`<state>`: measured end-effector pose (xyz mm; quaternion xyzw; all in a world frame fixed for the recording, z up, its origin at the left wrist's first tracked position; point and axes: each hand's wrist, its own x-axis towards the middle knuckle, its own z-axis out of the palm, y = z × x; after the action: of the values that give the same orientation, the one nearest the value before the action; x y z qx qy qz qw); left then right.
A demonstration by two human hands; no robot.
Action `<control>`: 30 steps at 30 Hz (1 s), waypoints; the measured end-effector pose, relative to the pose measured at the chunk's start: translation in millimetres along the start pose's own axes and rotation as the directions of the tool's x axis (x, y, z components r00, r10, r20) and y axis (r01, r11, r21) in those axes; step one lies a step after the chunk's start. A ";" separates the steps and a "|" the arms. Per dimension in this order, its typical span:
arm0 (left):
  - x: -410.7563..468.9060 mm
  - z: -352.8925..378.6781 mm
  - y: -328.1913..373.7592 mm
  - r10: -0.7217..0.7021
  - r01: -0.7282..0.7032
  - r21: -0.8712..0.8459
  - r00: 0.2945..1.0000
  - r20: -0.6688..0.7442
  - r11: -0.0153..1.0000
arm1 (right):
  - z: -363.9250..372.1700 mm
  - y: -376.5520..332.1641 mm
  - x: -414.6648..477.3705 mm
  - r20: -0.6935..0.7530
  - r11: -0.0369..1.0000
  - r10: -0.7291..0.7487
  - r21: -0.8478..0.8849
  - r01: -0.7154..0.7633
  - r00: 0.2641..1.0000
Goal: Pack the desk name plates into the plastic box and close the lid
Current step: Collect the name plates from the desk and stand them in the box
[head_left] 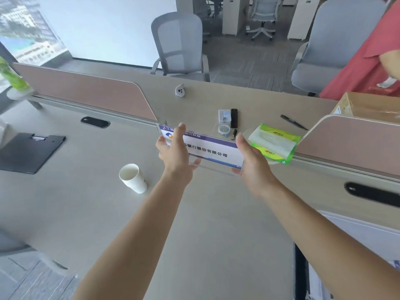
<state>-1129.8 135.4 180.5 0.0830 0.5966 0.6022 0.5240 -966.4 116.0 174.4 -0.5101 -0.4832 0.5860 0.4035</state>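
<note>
You hold one clear acrylic desk name plate with a white-and-purple printed card (213,150) above the beige desk (216,224), between both hands. Your left hand (175,151) grips its left end, fingers wrapped over the front; your right hand (252,158) clasps the right end. Nearby: one white paper cup (132,178), one green tissue pack (275,146), one black clipboard (30,152), one black pen (293,121).
</note>
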 end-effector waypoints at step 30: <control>-183.3 -6.9 -30.2 0.005 -0.220 0.237 0.744 0.668 0.946 | -35.1 -69.4 -227.6 -0.187 0.628 -0.126 -0.775 -0.068 0.974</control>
<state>-1038.6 -10.7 250.6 0.4048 0.4513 0.4669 0.6438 -898.1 -84.0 289.2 -0.6885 -0.6482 0.2523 0.2051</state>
